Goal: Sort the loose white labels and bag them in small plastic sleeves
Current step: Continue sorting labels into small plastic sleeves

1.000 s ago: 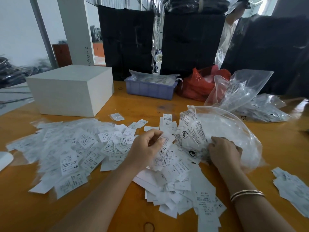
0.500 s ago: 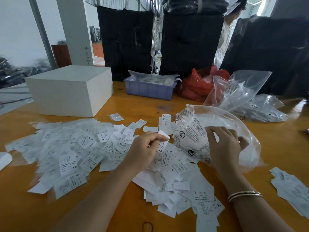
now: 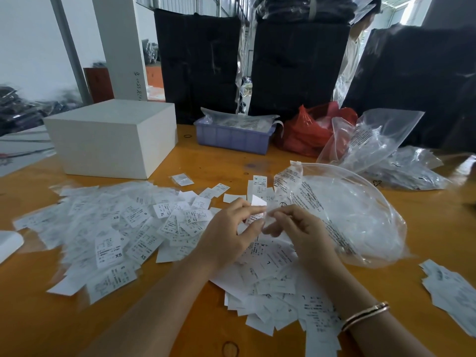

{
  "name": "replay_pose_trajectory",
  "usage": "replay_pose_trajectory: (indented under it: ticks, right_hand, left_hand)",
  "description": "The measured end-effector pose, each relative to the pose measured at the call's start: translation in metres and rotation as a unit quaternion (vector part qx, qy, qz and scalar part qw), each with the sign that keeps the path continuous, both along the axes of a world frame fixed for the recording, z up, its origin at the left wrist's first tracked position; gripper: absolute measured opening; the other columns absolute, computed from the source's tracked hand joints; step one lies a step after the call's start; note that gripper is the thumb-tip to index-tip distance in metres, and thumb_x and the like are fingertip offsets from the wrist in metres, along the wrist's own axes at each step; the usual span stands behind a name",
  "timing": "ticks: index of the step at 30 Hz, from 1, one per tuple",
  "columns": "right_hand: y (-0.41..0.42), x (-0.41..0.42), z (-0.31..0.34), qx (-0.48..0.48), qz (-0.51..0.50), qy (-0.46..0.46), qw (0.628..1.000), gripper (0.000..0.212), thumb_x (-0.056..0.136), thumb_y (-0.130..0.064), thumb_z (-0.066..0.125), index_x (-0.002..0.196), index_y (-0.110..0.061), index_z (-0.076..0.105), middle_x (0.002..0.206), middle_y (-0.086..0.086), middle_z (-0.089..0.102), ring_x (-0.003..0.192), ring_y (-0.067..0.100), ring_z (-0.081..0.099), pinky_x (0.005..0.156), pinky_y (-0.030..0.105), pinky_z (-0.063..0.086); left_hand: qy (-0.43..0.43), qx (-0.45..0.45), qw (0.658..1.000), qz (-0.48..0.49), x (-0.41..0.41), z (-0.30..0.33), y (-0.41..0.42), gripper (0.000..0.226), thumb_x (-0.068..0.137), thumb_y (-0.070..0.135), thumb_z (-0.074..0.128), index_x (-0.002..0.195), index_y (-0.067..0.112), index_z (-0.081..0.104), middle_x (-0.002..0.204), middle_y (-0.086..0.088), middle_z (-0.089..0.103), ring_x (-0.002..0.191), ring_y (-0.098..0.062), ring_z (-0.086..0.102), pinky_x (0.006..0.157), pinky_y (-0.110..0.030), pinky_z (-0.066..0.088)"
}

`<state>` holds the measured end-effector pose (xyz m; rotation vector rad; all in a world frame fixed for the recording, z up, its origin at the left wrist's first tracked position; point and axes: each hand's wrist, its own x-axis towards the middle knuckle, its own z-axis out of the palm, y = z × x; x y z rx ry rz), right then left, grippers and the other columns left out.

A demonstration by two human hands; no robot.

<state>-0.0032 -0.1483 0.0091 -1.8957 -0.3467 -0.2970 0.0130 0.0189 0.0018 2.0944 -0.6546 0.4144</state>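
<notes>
Left part of label pile (image 3: 85, 222) is motion-blurred, print unreadable. Small sleeve (image 3: 268, 217) betw. both hands' fingertips is clear, barely visible; can't tell its edges. Label stack (image 3: 453, 292) at desk's right edge cut off by frame. White object (image 3: 7, 243) at left edge cut off, unidentifiable.

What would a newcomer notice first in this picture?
First, the wide spread of white labels covering the wooden table, from the left to the near middle. At its centre the left hand pinches one label, and the right hand meets it, seemingly with a small clear sleeve. A big clear bag lies just right of the hands.
</notes>
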Motion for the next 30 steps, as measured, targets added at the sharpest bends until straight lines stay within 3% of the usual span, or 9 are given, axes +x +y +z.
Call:
replay_pose_trajectory:
  ticks: [7, 12, 15, 18, 20, 23, 28, 30]
  right_hand:
    - [0.0, 0.0, -0.0013, 0.11, 0.063, 0.029, 0.992, 0.014, 0.092, -0.012, 0.052, 0.088, -0.015, 0.066, 0.07, -0.004, 0.071, 0.064, 0.006, 0.065, 0.062, 0.013, 0.05]
    - [-0.0045, 0.0018, -0.0015, 0.185, 0.077, 0.039, 0.979, 0.018, 0.081, -0.035, 0.057, 0.087, -0.022, 0.069, 0.078, 0.003, 0.073, 0.073, 0.015, 0.066, 0.07, 0.021, 0.053]
    - [-0.0052, 0.002, -0.0023, 0.213, 0.102, 0.049, 0.971, 0.016, 0.083, -0.033, 0.057, 0.086, -0.026, 0.071, 0.081, 0.005, 0.072, 0.076, 0.017, 0.066, 0.072, 0.021, 0.052]
    - [-0.005, 0.0025, -0.0035, 0.202, 0.104, 0.051, 0.972, 0.016, 0.084, -0.032, 0.056, 0.089, -0.029, 0.071, 0.088, 0.008, 0.073, 0.081, 0.02, 0.067, 0.073, 0.021, 0.052]
    - [-0.0054, 0.0029, -0.0044, 0.204, 0.105, 0.053, 0.972, 0.016, 0.085, -0.03, 0.055, 0.091, -0.029, 0.07, 0.09, 0.009, 0.072, 0.082, 0.021, 0.067, 0.073, 0.021, 0.051]
    - [-0.0059, 0.0042, -0.0057, 0.189, 0.104, 0.052, 0.975, 0.016, 0.086, -0.027, 0.055, 0.091, -0.029, 0.07, 0.091, 0.007, 0.073, 0.08, 0.017, 0.066, 0.072, 0.02, 0.05]
    - [-0.0062, 0.0055, -0.0044, 0.24, 0.05, 0.056, 0.968, 0.019, 0.089, -0.027, 0.053, 0.093, -0.024, 0.07, 0.092, 0.003, 0.07, 0.072, 0.015, 0.059, 0.07, 0.028, 0.049]
    - [-0.006, 0.0054, -0.0041, 0.193, -0.001, 0.071, 0.979, 0.024, 0.096, -0.024, 0.046, 0.099, -0.024, 0.07, 0.088, 0.003, 0.068, 0.069, 0.02, 0.057, 0.066, 0.028, 0.048]
  left_hand:
    - [0.071, -0.057, 0.996, -0.015, 0.0014, 0.0035, -0.0016, 0.056, 0.076, 0.058, 0.049, 0.111, 0.019, 0.067, 0.094, 0.021, 0.057, 0.087, 0.008, 0.054, 0.07, -0.006, 0.039]
    - [0.15, -0.058, 0.986, -0.046, 0.0039, 0.0013, -0.0008, 0.036, 0.075, 0.063, 0.051, 0.091, 0.033, 0.064, 0.086, 0.015, 0.06, 0.078, 0.006, 0.055, 0.068, -0.011, 0.039]
    - [0.164, -0.061, 0.984, -0.03, 0.0054, -0.0014, -0.0002, 0.046, 0.074, 0.075, 0.053, 0.096, 0.035, 0.063, 0.092, 0.018, 0.061, 0.089, 0.002, 0.056, 0.076, -0.017, 0.042]
    - [0.163, -0.078, 0.983, -0.033, 0.0068, -0.0009, 0.0011, 0.062, 0.065, 0.078, 0.048, 0.103, 0.032, 0.067, 0.098, 0.02, 0.063, 0.094, 0.007, 0.055, 0.078, -0.01, 0.042]
    - [0.163, -0.092, 0.982, -0.039, 0.0066, 0.0002, 0.001, 0.059, 0.067, 0.08, 0.052, 0.1, 0.034, 0.069, 0.093, 0.024, 0.064, 0.091, 0.011, 0.055, 0.074, -0.007, 0.042]
    - [0.155, -0.122, 0.98, -0.02, 0.0062, 0.0008, 0.0, 0.034, 0.066, 0.065, 0.059, 0.086, 0.038, 0.066, 0.079, 0.028, 0.064, 0.078, 0.009, 0.059, 0.065, -0.008, 0.044]
    - [0.152, -0.146, 0.976, -0.048, 0.0049, 0.0005, 0.0013, 0.02, 0.071, 0.049, 0.064, 0.079, 0.03, 0.065, 0.068, 0.021, 0.065, 0.064, 0.005, 0.058, 0.062, -0.008, 0.044]
    - [0.149, -0.15, 0.975, -0.074, 0.0044, 0.0007, 0.0014, 0.017, 0.073, 0.046, 0.064, 0.078, 0.03, 0.066, 0.068, 0.019, 0.064, 0.064, 0.005, 0.057, 0.063, -0.009, 0.044]
